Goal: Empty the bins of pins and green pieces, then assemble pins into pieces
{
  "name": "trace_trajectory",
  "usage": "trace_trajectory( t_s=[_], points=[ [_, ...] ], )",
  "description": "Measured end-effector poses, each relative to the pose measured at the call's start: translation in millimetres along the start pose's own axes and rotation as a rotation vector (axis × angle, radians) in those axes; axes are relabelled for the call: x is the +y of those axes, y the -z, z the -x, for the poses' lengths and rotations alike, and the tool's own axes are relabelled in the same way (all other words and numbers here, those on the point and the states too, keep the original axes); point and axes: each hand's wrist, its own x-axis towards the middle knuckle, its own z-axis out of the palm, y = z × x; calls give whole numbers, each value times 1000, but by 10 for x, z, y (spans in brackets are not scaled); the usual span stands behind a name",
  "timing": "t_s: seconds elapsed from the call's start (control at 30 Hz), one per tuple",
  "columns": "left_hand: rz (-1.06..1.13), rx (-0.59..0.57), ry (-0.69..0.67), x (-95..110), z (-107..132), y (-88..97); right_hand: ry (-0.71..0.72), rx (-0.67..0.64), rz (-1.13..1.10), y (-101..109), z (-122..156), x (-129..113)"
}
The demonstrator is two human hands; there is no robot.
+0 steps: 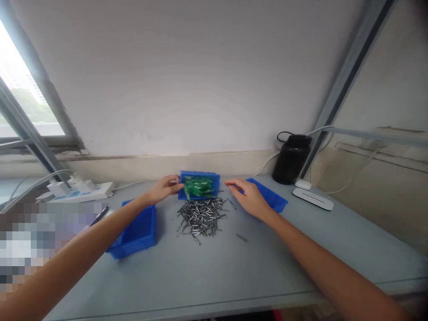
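Note:
A small blue bin [214, 179] filled with green plastic parts [198, 187] stands at the back middle of the grey table [214, 267]. My left hand [163, 188] grips the bin's left rim with closed fingers. A pile of small metal pins [201, 216] lies just in front of the bin. My right hand [248, 196] hovers to the right of the pile, fingers stretched out and holding nothing, over the edge of another blue bin [272, 198].
A third blue bin [137, 232] sits at the left under my left forearm. A black jar [291, 158], a white flat device [312, 198] and a white power strip [80, 191] stand along the back. Stray pins [241, 237] lie near the pile.

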Motion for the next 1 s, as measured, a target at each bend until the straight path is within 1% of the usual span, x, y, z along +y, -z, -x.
trace_trajectory(
  t_s=[0.1,0.17,0.37,0.47,0.57,0.6,0.67,0.7,0.77,0.83,0.9,1.0],
  points=[
    [-94,-93,-62,-5,-2,19,-17,-26,-4,0,16,19],
    [-152,-124,-106,-5,-12,38,-24,-37,4,3,28,17],
    [-286,-107,-186,4,-9,53,-35,-50,1,21,38,-3],
    [-331,-99,-223,13,10,53,-29,-28,6,54,29,-6],
    [-359,-88,-261,43,30,82,-50,12,69,138,-34,24],
    [-368,-82,-273,56,36,100,-70,-3,120,171,-75,46],
    [-395,-78,-303,82,43,143,-119,-99,252,224,-188,107],
    [-414,-78,-324,92,44,164,-134,-182,331,233,-258,145],
    [-457,-78,-369,105,43,196,-147,-316,406,201,-417,227],
    [-487,-79,-400,111,39,206,-172,-437,452,99,-581,305],
    [-506,-81,-412,113,35,196,-233,-556,512,-53,-729,366],
    [-515,-60,-435,117,37,173,-315,-677,589,-291,-878,408]
  ],
)
